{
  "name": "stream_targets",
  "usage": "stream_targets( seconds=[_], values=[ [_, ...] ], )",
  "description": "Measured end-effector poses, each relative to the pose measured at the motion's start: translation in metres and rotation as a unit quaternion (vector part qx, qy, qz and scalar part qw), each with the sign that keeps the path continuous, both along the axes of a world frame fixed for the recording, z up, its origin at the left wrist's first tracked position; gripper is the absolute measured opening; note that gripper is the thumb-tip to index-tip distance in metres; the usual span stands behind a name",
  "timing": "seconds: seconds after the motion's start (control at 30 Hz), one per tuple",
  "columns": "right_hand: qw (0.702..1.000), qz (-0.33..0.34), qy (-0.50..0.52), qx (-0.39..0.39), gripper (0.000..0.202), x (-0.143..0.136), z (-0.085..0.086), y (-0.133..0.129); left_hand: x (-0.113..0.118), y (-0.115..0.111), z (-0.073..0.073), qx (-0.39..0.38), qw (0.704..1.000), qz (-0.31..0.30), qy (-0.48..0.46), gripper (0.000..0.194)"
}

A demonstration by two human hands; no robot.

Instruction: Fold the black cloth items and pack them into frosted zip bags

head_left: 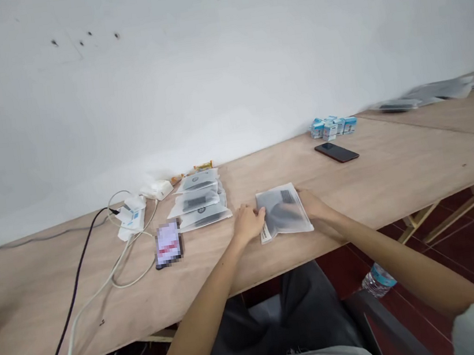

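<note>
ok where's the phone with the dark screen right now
In the head view, the dark-screened phone lies right of centre on the wooden table, just in front of the small blue-and-white boxes, beyond the right hand.

Left hand (pixel 249 222): thumb uppermost and pointing inward, fingers curled.
Right hand (pixel 314 204): turned inward, its fingertips hidden.
Left forearm (pixel 210 303): bare, extended forward and slanting inward.
Right forearm (pixel 389 256): bare, slanting inward across the person's front.
</note>
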State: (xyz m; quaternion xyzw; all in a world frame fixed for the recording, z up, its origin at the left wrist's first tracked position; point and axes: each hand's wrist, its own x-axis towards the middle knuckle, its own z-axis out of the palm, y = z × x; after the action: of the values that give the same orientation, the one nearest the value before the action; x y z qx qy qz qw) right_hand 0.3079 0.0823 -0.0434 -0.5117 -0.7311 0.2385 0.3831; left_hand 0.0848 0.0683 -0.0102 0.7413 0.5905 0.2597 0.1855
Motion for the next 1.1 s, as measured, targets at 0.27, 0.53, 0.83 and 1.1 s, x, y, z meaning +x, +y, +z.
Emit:
stream_targets(
  seconds=[0.27, 0.53, 0.83, 1.1],
  values=[
    [0.982, 0.129, 0.14, -0.012, 0.038, -0.012, 0.008, -0.004, -0.004, 0.026, -0.004, -0.052, 0.991, 0.084, -0.088, 0.034],
    [0.988, 0.095, 0.125, 0.008, 0.03, -0.02, 0.018, 0.009, -0.035, 0.021, 0.03, 0.031, 0.99, 0.13, -0.048, 0.03],
    [0.955, 0.099, 0.217, -0.174, 0.028, -0.02, 0.027, 0.017, -0.14, 0.037, 0.08, 0.06, 0.977, 0.197, 0.064, 0.026],
    [0.997, -0.057, -0.033, -0.038, 0.038, 0.011, 0.01, 0.024, -0.141, 0.006, 0.044, 0.187, 0.934, 0.256, 0.164, 0.043]
  ],
)
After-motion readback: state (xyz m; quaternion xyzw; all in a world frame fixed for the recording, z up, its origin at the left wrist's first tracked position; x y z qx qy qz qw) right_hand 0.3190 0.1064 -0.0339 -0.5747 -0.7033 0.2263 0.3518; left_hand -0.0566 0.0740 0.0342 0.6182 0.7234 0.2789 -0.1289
